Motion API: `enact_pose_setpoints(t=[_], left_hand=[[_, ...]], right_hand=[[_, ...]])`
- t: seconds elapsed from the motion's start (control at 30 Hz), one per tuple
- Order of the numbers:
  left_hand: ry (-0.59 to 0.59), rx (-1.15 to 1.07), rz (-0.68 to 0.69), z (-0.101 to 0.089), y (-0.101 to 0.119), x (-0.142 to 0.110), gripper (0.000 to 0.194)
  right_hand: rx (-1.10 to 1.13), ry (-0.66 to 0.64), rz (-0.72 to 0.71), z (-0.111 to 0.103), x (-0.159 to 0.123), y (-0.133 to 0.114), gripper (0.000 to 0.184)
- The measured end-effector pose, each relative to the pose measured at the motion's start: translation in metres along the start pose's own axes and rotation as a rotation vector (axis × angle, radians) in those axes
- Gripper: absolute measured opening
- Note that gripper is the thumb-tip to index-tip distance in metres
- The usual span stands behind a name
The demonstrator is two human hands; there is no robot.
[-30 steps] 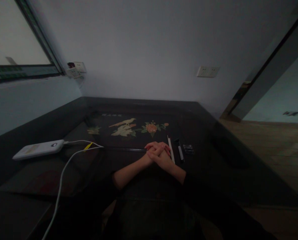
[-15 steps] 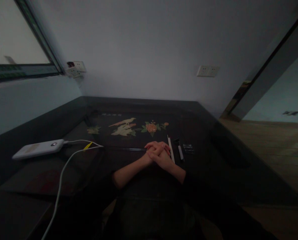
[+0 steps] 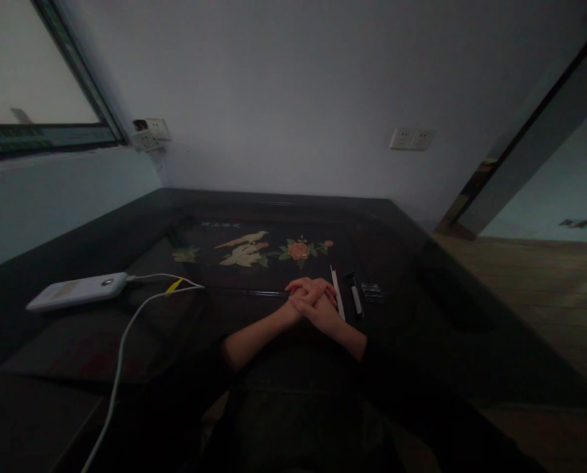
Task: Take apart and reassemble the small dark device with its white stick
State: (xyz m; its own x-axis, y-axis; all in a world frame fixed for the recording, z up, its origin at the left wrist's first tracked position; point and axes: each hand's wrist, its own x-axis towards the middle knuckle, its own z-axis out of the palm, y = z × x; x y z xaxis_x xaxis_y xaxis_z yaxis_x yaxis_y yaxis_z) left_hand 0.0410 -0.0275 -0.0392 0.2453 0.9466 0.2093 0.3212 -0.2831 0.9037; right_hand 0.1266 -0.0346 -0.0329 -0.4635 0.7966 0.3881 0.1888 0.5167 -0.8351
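Note:
My left hand (image 3: 298, 299) and my right hand (image 3: 323, 312) are clasped on the dark table (image 3: 274, 209), fingers interlaced and closed over each other. No object shows between them. Right beside my right hand lies a thin white strip (image 3: 337, 289). Past it is a razor (image 3: 356, 299) with a black head and a grey handle. A small clear pack (image 3: 371, 292), its contents too dim to make out, sits to the right of the razor.
On the left lies a white power bank (image 3: 77, 291) with a white cable (image 3: 121, 355) running toward me, a yellow tag (image 3: 174, 286) on it. The tabletop bears a bird and flower picture (image 3: 247, 253). Wall sockets (image 3: 412, 138) are behind. The table's right edge borders a wooden floor (image 3: 544, 289).

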Motion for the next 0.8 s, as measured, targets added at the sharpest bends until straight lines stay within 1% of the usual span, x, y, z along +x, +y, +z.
enact_pose_setpoints(t=[0.17,0.27,0.37,0.47,0.57,0.67,0.73,0.8], left_hand=[[-0.124,-0.195,0.027,-0.001,-0.004,0.002,0.012],[-0.129,-0.245,0.061,-0.001,-0.007,0.003,0.023],[-0.117,-0.309,0.164,0.002,-0.012,0.006,0.031],[-0.101,-0.279,0.240,0.006,-0.018,0.010,0.027],[-0.058,-0.228,0.253,0.008,-0.020,0.012,0.016],[0.013,-0.141,0.221,0.007,-0.016,0.011,0.010],[0.073,-0.048,0.176,0.005,-0.010,0.008,0.011],[0.100,0.002,0.140,0.004,-0.004,0.005,0.014]], right_hand=[[-0.014,0.003,0.009,0.000,0.000,0.000,0.021],[-0.018,0.003,0.014,0.000,-0.001,0.001,0.021],[-0.008,-0.001,0.015,0.000,-0.001,0.001,0.021],[0.004,0.001,0.017,0.000,-0.001,0.001,0.023],[-0.002,-0.001,0.014,0.000,-0.001,0.001,0.023],[0.002,0.001,0.006,0.000,-0.001,0.001,0.023],[0.005,0.001,0.007,0.000,-0.001,0.001,0.023],[-0.002,-0.008,0.014,-0.001,-0.001,0.000,0.024]])
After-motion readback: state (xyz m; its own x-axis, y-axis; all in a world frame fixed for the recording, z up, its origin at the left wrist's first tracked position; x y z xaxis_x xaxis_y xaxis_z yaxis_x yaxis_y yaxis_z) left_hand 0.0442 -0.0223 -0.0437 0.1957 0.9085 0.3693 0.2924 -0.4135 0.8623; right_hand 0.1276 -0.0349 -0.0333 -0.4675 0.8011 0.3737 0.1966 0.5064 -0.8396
